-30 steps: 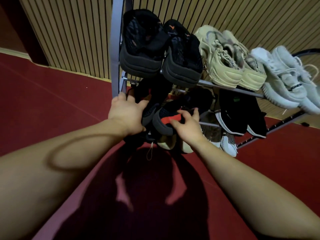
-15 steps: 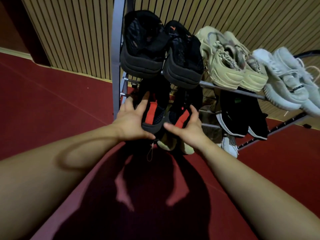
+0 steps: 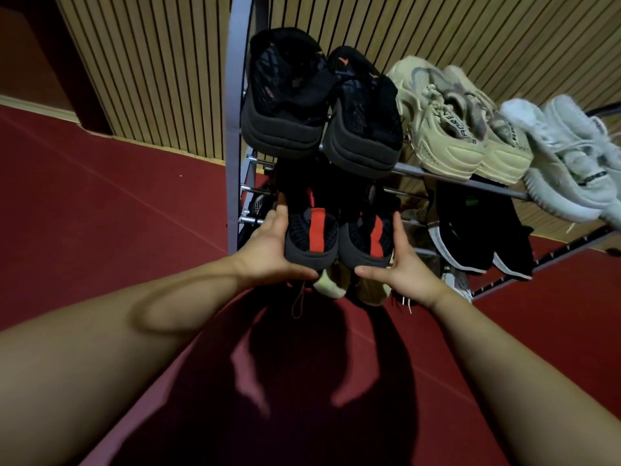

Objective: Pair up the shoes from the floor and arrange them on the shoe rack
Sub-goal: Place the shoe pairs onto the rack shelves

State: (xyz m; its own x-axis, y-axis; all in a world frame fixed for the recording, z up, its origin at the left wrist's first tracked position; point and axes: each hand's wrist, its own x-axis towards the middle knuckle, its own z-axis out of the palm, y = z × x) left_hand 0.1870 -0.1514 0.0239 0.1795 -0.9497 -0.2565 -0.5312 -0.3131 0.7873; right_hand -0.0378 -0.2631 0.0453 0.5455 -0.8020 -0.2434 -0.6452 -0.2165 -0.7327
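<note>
Seating one pair on the middle tier, at the left end of the shoe rack.

Head view (the only view).

Change: a second ago you held these two shoes bunched and skewed. One red heel strip lay sideways and your left knuckles were over the top. Now the left black-and-red shoe and the right black-and-red shoe stand side by side and touching, heels toward you, both red strips upright. Your hands have slid off the top onto the outer sides.

Meaning, as a judgement: the pair is matched and squared. This item likely needs only a push farther in and a release.

Location: directly beneath the black pair on the top tier. The black slip-ons sit to the right on the same tier and the pale yellow shoes below. The heels sit at the near edge. You cannot tell whether the soles rest fully on the rails.

Left hand: fingers straight and together, flat along the outer side of the left shoe, thumb spread under its heel.

Right hand: mirrored, with straight fingers along the outer side of the right shoe and the thumb under its heel. Neither hand curls round anything; the shoes are pressed between your palms.

Forearms: both extended, converging on the rack.

Also on the top tier: beige pair and white pair.
</note>
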